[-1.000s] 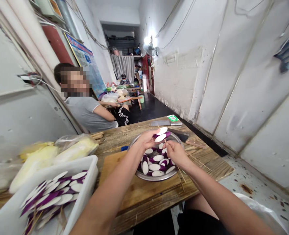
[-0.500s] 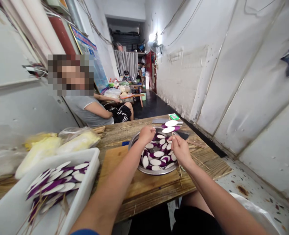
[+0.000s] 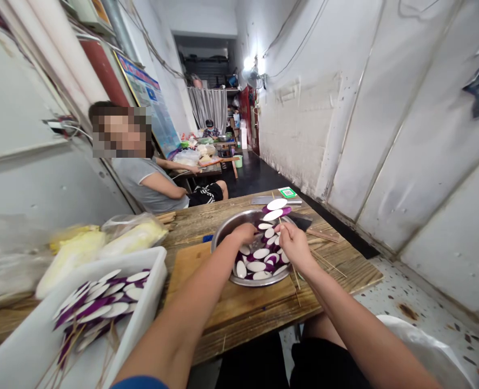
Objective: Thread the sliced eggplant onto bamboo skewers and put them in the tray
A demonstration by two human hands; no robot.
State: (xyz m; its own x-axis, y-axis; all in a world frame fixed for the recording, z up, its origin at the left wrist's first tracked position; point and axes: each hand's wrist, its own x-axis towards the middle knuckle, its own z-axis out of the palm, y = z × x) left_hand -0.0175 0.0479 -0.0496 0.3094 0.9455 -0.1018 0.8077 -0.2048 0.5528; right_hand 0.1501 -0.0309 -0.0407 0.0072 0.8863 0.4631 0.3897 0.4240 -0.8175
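A metal bowl (image 3: 223,229) holds several slanted slices of purple-skinned eggplant (image 3: 260,253) with white flesh. My right hand (image 3: 294,246) pinches a thin wooden skewer (image 3: 280,220) over the bowl's right side. Two eggplant slices (image 3: 277,204) are threaded on that skewer, and its tip sticks out above them. My left hand (image 3: 245,233) reaches inside the bowl's far left part, next to the loose slices. Its fingertips are mostly hidden, so I cannot make out whether they grip a slice.
Under the bowl lies a wooden cutting board (image 3: 191,270). To the left, a white tub (image 3: 142,302) contains several skewered eggplant slices (image 3: 101,297). A knife (image 3: 266,200) and loose skewers (image 3: 328,263) lie on the table. Behind, a person (image 3: 150,181) sits at the left.
My left hand has lowered from above the bowl's rim to inside it. My right hand still holds the skewer with two slices, now slightly further left. The seated person's head has shifted a little.
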